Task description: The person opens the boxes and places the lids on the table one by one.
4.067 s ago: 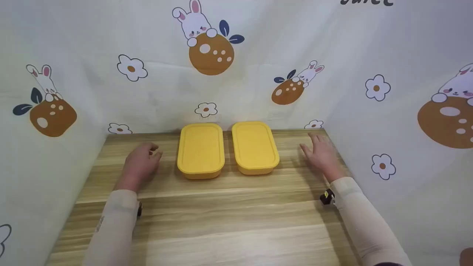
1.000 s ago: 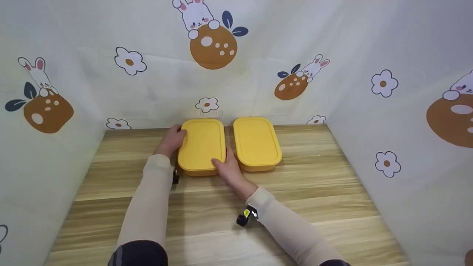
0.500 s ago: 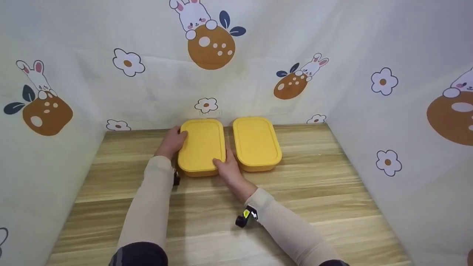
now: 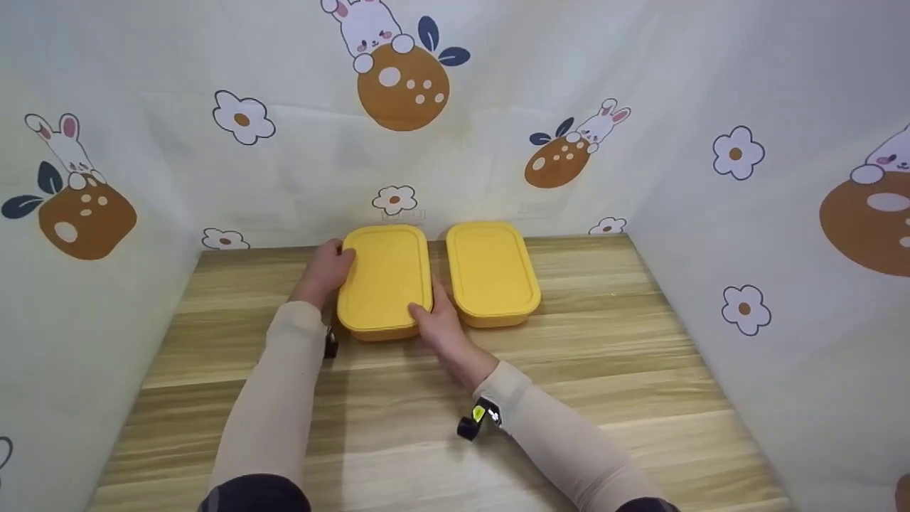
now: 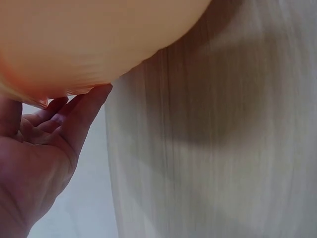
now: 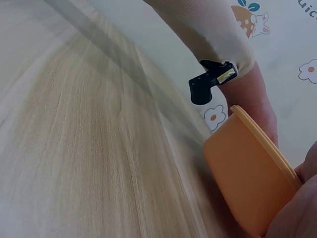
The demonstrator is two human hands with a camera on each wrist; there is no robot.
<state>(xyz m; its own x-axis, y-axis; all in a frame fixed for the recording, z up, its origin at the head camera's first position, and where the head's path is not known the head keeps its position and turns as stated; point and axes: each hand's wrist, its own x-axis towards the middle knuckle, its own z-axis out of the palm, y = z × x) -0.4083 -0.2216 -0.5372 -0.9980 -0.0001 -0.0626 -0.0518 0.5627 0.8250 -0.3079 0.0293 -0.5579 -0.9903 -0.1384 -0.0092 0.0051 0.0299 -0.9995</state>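
Observation:
Two yellow lidded food containers sit side by side toward the back of the wooden table. The left container (image 4: 387,277) is held between both hands. My left hand (image 4: 327,270) grips its left side, thumb over the lid's edge; in the left wrist view that hand's fingertips (image 5: 101,91) reach under the container (image 5: 99,34). My right hand (image 4: 446,327) grips the near right corner, thumb on the lid and fingers down the side in the gap. The right wrist view shows the container's wall (image 6: 247,168) beside the right hand (image 6: 297,213). The right container (image 4: 494,270) is untouched.
The wood-grain table (image 4: 398,427) meets a cloth backdrop (image 4: 298,163) printed with rabbits and flowers behind and on both sides. A narrow gap parts the two containers. Small black wrist cameras (image 4: 469,427) hang under the sleeves.
Both hands have come in from the table's sides and taken hold of the left container. In the last half second it has shifted slightly left, while the right container stays in place.

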